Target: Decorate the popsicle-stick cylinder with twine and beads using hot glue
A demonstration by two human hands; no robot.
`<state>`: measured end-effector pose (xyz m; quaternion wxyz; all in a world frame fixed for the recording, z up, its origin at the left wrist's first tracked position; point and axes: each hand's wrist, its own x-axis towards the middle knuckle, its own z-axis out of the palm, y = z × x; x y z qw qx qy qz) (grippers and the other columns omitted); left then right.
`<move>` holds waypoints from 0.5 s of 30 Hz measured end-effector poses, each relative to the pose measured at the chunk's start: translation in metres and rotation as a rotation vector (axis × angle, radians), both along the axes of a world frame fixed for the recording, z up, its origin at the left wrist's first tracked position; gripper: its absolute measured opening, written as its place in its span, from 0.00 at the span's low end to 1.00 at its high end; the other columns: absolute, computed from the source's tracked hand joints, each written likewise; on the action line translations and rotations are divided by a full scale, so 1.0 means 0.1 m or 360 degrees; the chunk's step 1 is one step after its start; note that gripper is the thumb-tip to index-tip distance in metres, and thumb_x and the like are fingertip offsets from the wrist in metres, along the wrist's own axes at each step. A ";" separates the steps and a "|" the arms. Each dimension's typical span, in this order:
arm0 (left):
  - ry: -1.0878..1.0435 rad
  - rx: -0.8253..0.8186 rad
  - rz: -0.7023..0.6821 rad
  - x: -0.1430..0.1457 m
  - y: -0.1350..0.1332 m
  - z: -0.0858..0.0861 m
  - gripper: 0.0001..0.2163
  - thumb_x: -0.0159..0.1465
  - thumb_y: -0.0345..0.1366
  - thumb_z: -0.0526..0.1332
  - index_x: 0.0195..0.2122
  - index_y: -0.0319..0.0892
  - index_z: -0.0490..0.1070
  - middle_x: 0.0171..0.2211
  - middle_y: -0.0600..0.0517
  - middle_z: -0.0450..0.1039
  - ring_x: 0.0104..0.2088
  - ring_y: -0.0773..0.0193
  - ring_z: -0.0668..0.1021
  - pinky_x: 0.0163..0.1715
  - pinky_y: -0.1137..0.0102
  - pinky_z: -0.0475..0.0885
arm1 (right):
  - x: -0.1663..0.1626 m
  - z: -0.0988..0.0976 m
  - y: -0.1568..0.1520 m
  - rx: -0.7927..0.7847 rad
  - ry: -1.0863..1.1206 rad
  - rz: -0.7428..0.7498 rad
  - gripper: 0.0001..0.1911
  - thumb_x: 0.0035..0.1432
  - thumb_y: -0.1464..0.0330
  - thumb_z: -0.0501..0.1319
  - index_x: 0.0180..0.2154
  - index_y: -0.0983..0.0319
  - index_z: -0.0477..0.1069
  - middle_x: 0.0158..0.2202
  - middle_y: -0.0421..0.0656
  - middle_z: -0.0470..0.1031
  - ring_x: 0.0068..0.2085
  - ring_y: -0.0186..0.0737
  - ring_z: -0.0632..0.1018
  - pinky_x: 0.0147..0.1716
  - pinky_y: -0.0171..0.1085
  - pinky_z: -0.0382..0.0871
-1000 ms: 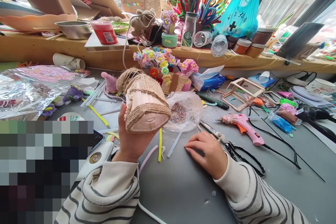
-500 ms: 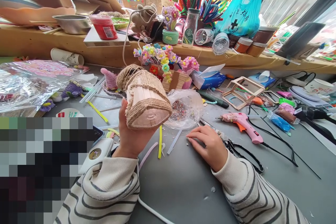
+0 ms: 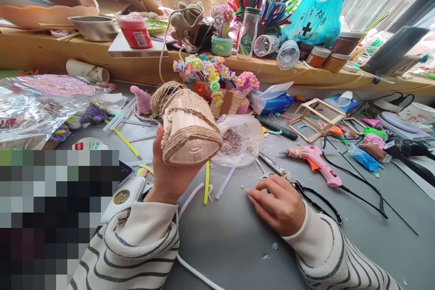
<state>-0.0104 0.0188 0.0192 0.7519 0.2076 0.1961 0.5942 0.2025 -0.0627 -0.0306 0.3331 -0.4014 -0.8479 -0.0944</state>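
My left hand [image 3: 168,176] is closed round a small basket of wooden sticks wrapped in jute twine [image 3: 186,127] and holds it tilted above the grey table [image 3: 231,244], its base toward me. My right hand [image 3: 277,204] rests on the table to the right with its fingers curled loosely, holding nothing. Black-handled scissors [image 3: 299,188] lie right beside that hand. A clear bag of small beads [image 3: 238,140] sits just behind the basket.
A pink glue gun [image 3: 314,163] with its black cord lies at the right. Pipe-cleaner flowers [image 3: 212,77], a tissue pack [image 3: 272,102], a wooden frame [image 3: 314,120] and glue sticks fill the middle. A cluttered shelf [image 3: 272,72] runs along the back. A pixelated patch covers the lower left.
My right hand has slid back toward me and slightly right on the table. The basket in my left hand has stayed almost still.
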 end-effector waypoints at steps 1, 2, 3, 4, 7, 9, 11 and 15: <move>0.0005 0.0003 -0.0006 0.00 0.00 0.00 0.20 0.60 0.53 0.51 0.42 0.46 0.73 0.40 0.49 0.78 0.37 0.56 0.78 0.32 0.62 0.77 | 0.00 0.00 -0.02 0.0043 -0.0058 0.0013 0.08 0.54 0.73 0.59 0.36 0.62 0.74 0.26 0.43 0.73 0.29 0.35 0.68 0.29 0.36 0.65; 0.0012 0.0006 -0.0005 0.00 0.00 0.00 0.20 0.60 0.52 0.51 0.43 0.46 0.73 0.40 0.49 0.78 0.37 0.56 0.78 0.31 0.62 0.77 | 0.00 0.00 -0.03 0.0073 -0.0112 0.0016 0.08 0.54 0.73 0.59 0.37 0.63 0.74 0.26 0.43 0.73 0.29 0.35 0.68 0.28 0.36 0.65; 0.0019 0.0007 0.0003 0.00 -0.01 0.00 0.20 0.61 0.52 0.51 0.44 0.46 0.73 0.41 0.49 0.78 0.37 0.55 0.78 0.31 0.61 0.77 | 0.00 -0.01 -0.03 0.0089 -0.0151 0.0008 0.08 0.54 0.73 0.59 0.36 0.63 0.74 0.26 0.43 0.73 0.28 0.35 0.68 0.28 0.36 0.64; 0.0023 0.0009 0.0013 0.00 -0.01 0.00 0.21 0.61 0.52 0.50 0.44 0.46 0.73 0.41 0.49 0.78 0.37 0.55 0.78 0.31 0.61 0.77 | 0.00 -0.01 -0.03 0.0104 -0.0181 -0.0006 0.07 0.54 0.73 0.59 0.36 0.63 0.74 0.26 0.43 0.72 0.28 0.35 0.68 0.28 0.36 0.64; 0.0026 -0.0009 0.0038 0.00 -0.02 0.02 0.21 0.60 0.52 0.51 0.44 0.45 0.73 0.40 0.48 0.79 0.37 0.54 0.78 0.30 0.61 0.77 | -0.01 -0.02 -0.02 0.0131 -0.0241 -0.0038 0.07 0.55 0.72 0.58 0.37 0.62 0.73 0.25 0.42 0.72 0.27 0.35 0.68 0.26 0.36 0.62; 0.0027 0.0001 0.0051 0.00 -0.02 0.02 0.19 0.60 0.52 0.52 0.42 0.46 0.74 0.39 0.48 0.79 0.37 0.55 0.78 0.30 0.61 0.77 | -0.02 -0.02 -0.01 0.0130 -0.0258 -0.0036 0.08 0.56 0.72 0.58 0.38 0.62 0.73 0.24 0.42 0.72 0.27 0.35 0.68 0.26 0.36 0.62; 0.0032 0.0034 0.0060 0.00 -0.03 0.03 0.18 0.60 0.52 0.53 0.41 0.48 0.74 0.40 0.49 0.79 0.37 0.56 0.78 0.30 0.62 0.77 | -0.02 -0.02 0.00 0.0124 -0.0272 -0.0036 0.08 0.56 0.72 0.58 0.39 0.62 0.73 0.25 0.42 0.72 0.27 0.34 0.68 0.26 0.36 0.63; 0.0061 0.0037 0.0033 0.01 -0.03 0.03 0.18 0.61 0.52 0.51 0.42 0.50 0.74 0.40 0.50 0.79 0.38 0.54 0.77 0.31 0.62 0.76 | -0.03 -0.02 0.02 0.0108 -0.0285 -0.0036 0.08 0.56 0.73 0.57 0.38 0.62 0.73 0.25 0.42 0.72 0.27 0.34 0.68 0.27 0.36 0.64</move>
